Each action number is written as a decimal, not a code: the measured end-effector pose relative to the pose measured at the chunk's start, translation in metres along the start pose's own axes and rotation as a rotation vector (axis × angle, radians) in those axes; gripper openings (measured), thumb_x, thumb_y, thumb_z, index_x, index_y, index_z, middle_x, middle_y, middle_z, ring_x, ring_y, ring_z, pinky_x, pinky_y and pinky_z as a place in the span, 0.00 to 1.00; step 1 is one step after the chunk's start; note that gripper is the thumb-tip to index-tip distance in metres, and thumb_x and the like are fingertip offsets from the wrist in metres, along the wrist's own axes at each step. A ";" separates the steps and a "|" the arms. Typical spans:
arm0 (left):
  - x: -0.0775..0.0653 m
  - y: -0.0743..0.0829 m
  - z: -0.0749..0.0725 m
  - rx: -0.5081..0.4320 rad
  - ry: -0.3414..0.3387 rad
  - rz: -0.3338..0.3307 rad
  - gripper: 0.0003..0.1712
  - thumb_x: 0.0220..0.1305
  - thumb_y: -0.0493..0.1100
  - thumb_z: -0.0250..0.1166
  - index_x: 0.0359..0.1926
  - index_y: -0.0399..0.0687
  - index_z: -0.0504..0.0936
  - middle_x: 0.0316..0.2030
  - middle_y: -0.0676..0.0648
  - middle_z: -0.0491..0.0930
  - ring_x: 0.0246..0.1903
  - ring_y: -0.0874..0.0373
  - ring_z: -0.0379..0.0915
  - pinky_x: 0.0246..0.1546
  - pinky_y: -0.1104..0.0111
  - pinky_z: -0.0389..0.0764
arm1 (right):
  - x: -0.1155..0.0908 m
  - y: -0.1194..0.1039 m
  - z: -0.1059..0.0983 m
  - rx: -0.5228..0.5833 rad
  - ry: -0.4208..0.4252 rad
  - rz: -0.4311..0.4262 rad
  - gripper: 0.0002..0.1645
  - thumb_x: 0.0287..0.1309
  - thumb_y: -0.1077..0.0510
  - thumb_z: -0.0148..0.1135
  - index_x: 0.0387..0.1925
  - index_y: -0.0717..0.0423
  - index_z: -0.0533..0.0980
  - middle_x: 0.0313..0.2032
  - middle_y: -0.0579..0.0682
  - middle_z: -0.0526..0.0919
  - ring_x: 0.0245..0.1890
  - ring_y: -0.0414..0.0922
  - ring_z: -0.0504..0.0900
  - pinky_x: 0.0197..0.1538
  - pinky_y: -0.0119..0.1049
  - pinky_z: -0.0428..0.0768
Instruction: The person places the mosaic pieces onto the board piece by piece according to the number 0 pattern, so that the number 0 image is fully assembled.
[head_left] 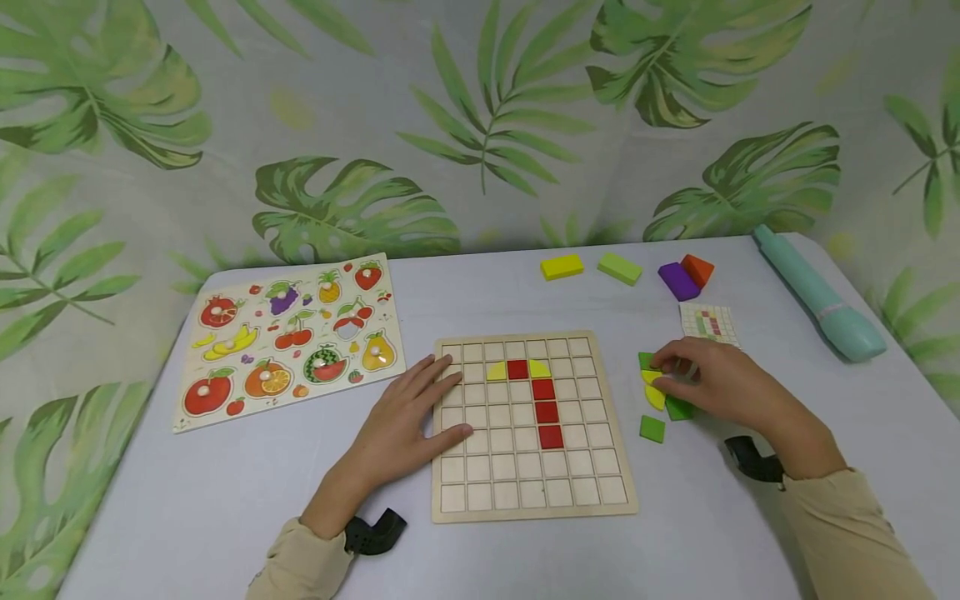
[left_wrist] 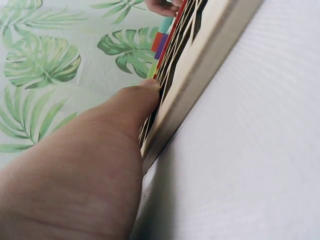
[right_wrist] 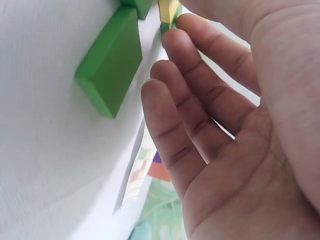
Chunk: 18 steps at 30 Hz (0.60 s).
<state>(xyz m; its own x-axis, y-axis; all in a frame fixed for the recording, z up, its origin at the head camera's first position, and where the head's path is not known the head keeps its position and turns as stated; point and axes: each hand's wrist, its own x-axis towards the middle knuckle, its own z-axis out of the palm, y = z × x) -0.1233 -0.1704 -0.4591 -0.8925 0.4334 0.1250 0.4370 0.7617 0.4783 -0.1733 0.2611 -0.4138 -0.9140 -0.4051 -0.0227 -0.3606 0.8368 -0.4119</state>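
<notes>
My left hand (head_left: 405, 417) rests with spread fingers on the left edge of a wooden grid board (head_left: 495, 497). Several red squares (head_left: 547, 412) lie in its cells, and a yellow quarter-round piece (head_left: 497, 371) sits on either side of the top red one. Right of the board, my right hand (head_left: 701, 383) pinches a yellow piece (head_left: 651, 377) between thumb and index finger. Another yellow piece (head_left: 655, 397) lies just below it. Green squares (head_left: 652, 429) surround the fingers, one partly under the hand. The right wrist view shows a green square (right_wrist: 112, 65) close beside the fingertips.
A small pattern card (head_left: 708, 321) lies beyond my right hand. Yellow (head_left: 562, 267), light green (head_left: 619, 268), purple (head_left: 678, 282) and orange blocks (head_left: 698, 270) stand along the back. A fruit puzzle board (head_left: 262, 342) is at left, a teal mallet-like object (head_left: 821, 292) at right.
</notes>
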 end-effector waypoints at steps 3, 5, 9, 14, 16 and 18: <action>0.000 0.000 0.000 -0.002 -0.001 -0.003 0.44 0.65 0.67 0.66 0.75 0.52 0.70 0.79 0.50 0.58 0.80 0.49 0.48 0.77 0.45 0.57 | 0.000 0.000 -0.001 -0.003 -0.009 0.008 0.13 0.59 0.56 0.75 0.44 0.56 0.84 0.37 0.44 0.86 0.38 0.43 0.81 0.42 0.40 0.84; 0.000 0.001 0.000 -0.006 -0.002 -0.006 0.44 0.65 0.67 0.66 0.75 0.52 0.70 0.79 0.50 0.59 0.80 0.49 0.48 0.77 0.45 0.57 | 0.000 -0.001 -0.002 0.000 -0.010 -0.001 0.12 0.59 0.57 0.75 0.43 0.56 0.85 0.37 0.44 0.86 0.38 0.43 0.81 0.42 0.41 0.84; -0.001 0.001 0.000 -0.011 -0.003 -0.009 0.44 0.65 0.66 0.67 0.75 0.51 0.70 0.79 0.50 0.59 0.80 0.48 0.48 0.77 0.45 0.56 | 0.000 -0.005 -0.002 0.002 -0.011 -0.036 0.10 0.58 0.61 0.74 0.43 0.55 0.85 0.39 0.45 0.86 0.39 0.44 0.80 0.43 0.43 0.85; -0.001 0.002 -0.001 -0.009 0.000 -0.003 0.44 0.65 0.66 0.67 0.75 0.51 0.70 0.79 0.49 0.59 0.80 0.48 0.48 0.77 0.45 0.56 | 0.000 -0.008 0.000 0.000 -0.010 -0.041 0.13 0.57 0.62 0.75 0.45 0.55 0.84 0.41 0.47 0.86 0.41 0.45 0.80 0.45 0.45 0.84; -0.001 0.002 -0.001 -0.005 0.002 0.000 0.44 0.65 0.66 0.67 0.75 0.51 0.70 0.79 0.50 0.59 0.80 0.48 0.48 0.77 0.45 0.56 | 0.001 -0.008 0.002 -0.005 -0.006 -0.037 0.15 0.57 0.59 0.76 0.46 0.54 0.84 0.42 0.46 0.86 0.41 0.45 0.80 0.44 0.44 0.84; 0.000 0.001 -0.001 0.000 0.003 0.002 0.44 0.65 0.66 0.67 0.75 0.51 0.70 0.79 0.50 0.59 0.80 0.49 0.48 0.77 0.45 0.57 | 0.002 -0.009 0.004 -0.009 -0.003 -0.036 0.16 0.57 0.57 0.77 0.46 0.53 0.85 0.43 0.46 0.86 0.41 0.44 0.80 0.44 0.43 0.84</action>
<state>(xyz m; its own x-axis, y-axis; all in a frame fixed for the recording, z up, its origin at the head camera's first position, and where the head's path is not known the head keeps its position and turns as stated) -0.1225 -0.1700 -0.4576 -0.8921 0.4332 0.1285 0.4384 0.7608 0.4786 -0.1712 0.2515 -0.4139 -0.8999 -0.4360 -0.0104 -0.3950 0.8249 -0.4044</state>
